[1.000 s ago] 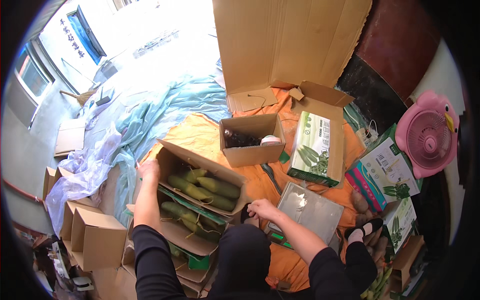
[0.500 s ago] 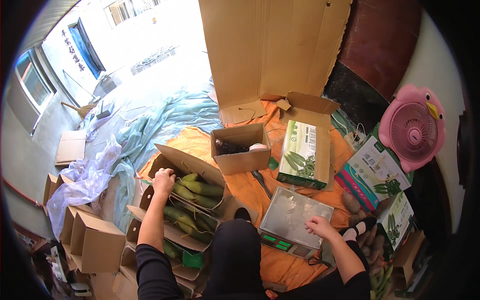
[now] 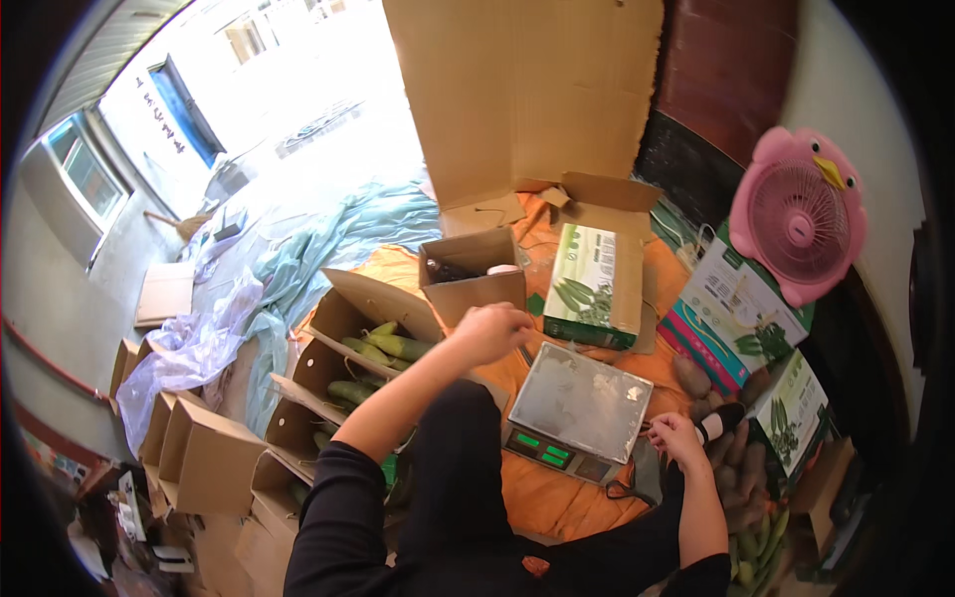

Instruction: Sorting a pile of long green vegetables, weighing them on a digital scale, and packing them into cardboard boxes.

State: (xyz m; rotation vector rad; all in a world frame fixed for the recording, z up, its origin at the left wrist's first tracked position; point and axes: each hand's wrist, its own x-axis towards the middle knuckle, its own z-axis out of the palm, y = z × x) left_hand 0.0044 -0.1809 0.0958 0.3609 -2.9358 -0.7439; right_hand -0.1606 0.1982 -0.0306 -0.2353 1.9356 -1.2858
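Observation:
My left hand (image 3: 494, 333) is in the air just beyond the upper left corner of the digital scale (image 3: 582, 398), its fingers loosely bent and holding nothing I can see. The scale has a bare metal pan and lit green displays on its near side. At the scale's right edge, my right hand (image 3: 676, 438) has its fingers drawn together; what they hold, if anything, is too small to make out. Left of my knee, long green gourds (image 3: 400, 347) lie in open cardboard boxes (image 3: 383, 298), partly hidden behind my left forearm.
An open small carton (image 3: 482, 294) with dark items stands beyond my left hand. Beside it is a printed vegetable box (image 3: 587, 284). A pink fan (image 3: 799, 224) stands at right, above loose brown tubers (image 3: 736, 468). Orange sheeting (image 3: 557, 507) covers the floor; folded cartons (image 3: 214, 468) stand left.
My left hand has left the gourd box and swung right, toward the scale. My right hand has moved from over the pan to the scale's right edge. The view has shifted slightly.

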